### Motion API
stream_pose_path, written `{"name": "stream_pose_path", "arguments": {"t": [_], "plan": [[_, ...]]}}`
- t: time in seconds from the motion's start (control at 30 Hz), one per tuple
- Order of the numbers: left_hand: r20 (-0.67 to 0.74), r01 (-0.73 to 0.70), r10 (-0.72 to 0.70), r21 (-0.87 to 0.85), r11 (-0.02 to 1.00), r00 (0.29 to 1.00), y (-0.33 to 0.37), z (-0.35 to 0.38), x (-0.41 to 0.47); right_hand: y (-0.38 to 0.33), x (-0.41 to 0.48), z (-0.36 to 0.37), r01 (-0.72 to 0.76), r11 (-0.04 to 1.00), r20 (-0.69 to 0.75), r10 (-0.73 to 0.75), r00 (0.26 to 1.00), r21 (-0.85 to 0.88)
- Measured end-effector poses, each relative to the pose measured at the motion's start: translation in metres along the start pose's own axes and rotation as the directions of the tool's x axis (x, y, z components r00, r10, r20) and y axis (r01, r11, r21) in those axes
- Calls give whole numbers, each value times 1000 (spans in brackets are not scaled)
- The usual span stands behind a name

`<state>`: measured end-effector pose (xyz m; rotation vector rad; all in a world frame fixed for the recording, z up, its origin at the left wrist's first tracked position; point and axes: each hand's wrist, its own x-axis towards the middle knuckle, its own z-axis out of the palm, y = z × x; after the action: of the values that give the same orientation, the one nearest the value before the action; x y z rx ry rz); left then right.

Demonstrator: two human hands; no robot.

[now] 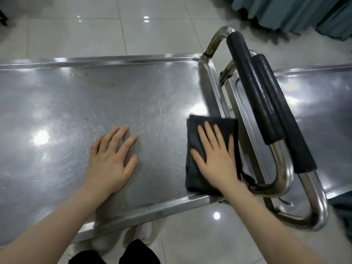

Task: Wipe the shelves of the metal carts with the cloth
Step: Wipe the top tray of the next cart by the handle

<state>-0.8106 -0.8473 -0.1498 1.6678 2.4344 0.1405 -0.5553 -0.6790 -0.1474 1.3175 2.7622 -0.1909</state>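
Right grip (215, 159) flat, fingers spread, pressing dark cloth (194, 178) onto cart shelf (133, 96); left grip (112, 159) open, empty, bracing. Stains (91, 79) far beyond left grip need firm overlapping strokes.

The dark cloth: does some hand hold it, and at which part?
No grasp. The right hand lies flat, fingers spread, pressing the middle of the dark cloth onto the cart shelf. The left hand rests on bare metal.
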Motion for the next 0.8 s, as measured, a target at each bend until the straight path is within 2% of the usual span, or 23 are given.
{"name": "stream_pose_path", "arguments": {"t": [0.07,0.13,0.33,0.43,0.5,0.63,0.73,0.8], "plan": [[0,2,-2,-5,1000,1000,2,-1,0,7,-45,6,6,999,7,-6,1000,-32],[-1,-9,9,-4,1000,1000,3,-2,-2,15,-43,5,30,998,49,-28,998,-48],[-43,-20,18,-35,999,999,2,0,1,4,114,-17,-159,986,-24,158,987,-40],[-58,-15,13,-44,999,998,0,1,2,-22,156,-18,-188,982,-15,188,982,3],[-49,-14,12,-40,999,999,-2,0,2,-38,136,-12,-123,992,-23,123,992,8],[-28,-8,6,-57,998,1000,-1,-2,-2,-45,23,5,133,991,-30,-134,991,-26],[-27,-5,3,-77,997,1000,1,-6,-2,-13,-30,8,156,987,12,-156,988,-33],[-28,-11,9,-83,996,1000,1,-6,-1,12,-19,0,118,991,52,-114,992,-67]]}}
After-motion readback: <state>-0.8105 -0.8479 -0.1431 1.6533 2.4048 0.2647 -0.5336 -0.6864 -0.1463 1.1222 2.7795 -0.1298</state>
